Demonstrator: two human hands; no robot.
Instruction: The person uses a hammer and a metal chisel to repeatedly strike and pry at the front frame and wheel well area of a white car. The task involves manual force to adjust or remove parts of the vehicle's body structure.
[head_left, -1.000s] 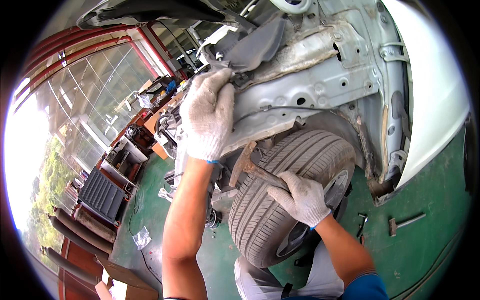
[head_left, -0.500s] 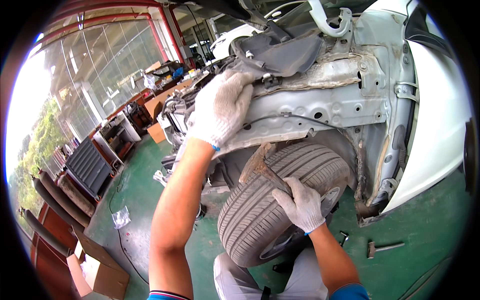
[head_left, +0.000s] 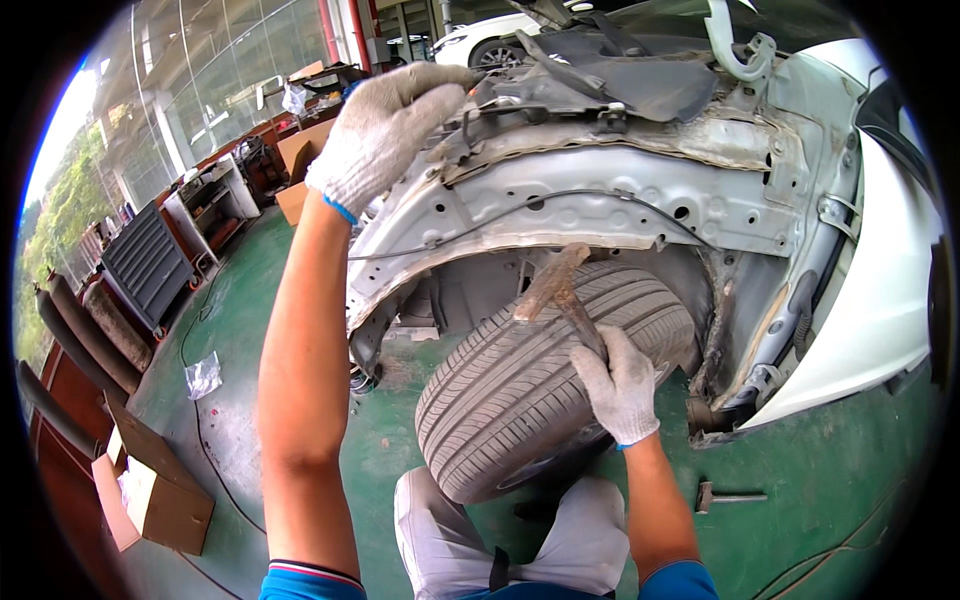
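Note:
My right hand, in a white knit glove, is closed round the handle of a worn hammer. The hammer's head is over the tread of the car wheel, just below the arched edge of the bare inner fender panel. My left hand, gloved too, is raised over the panel's front end by the engine bay. Its fingers are pressed together around a small dark tip with a speck of orange, too small to make out. A thin cable runs across the panel.
A second hammer lies on the green floor at right. The white car door stands at the right. On the left are a cardboard box, gas cylinders, a grey tool cabinet and a plastic bag.
My left hand has moved up and left off the panel's upper edge. The right hand still holds the hammer over the tire. The view has shifted, showing more of the panel's front end.

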